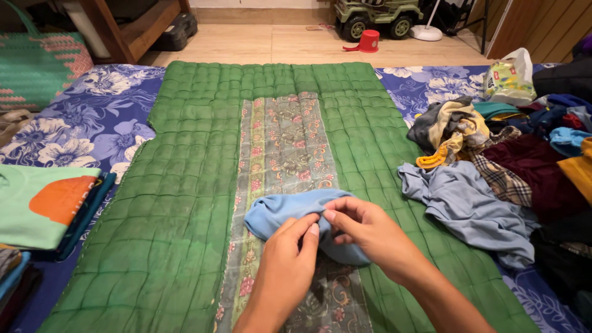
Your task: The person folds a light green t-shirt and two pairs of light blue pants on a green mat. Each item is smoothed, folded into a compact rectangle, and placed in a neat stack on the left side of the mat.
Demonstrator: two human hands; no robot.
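On green quilt | blue garment: small, crumpled, pinched by both hands

The green quilted mat with its floral centre strip lies bare ahead and left of both hands, open for passage; a heap of crumpled mixed-colour clothes crowds the right edge, and a stack of folded shirts blocks the left

Blue garment partly hidden under both hands; folded stack and clothes pile cut by frame edges.
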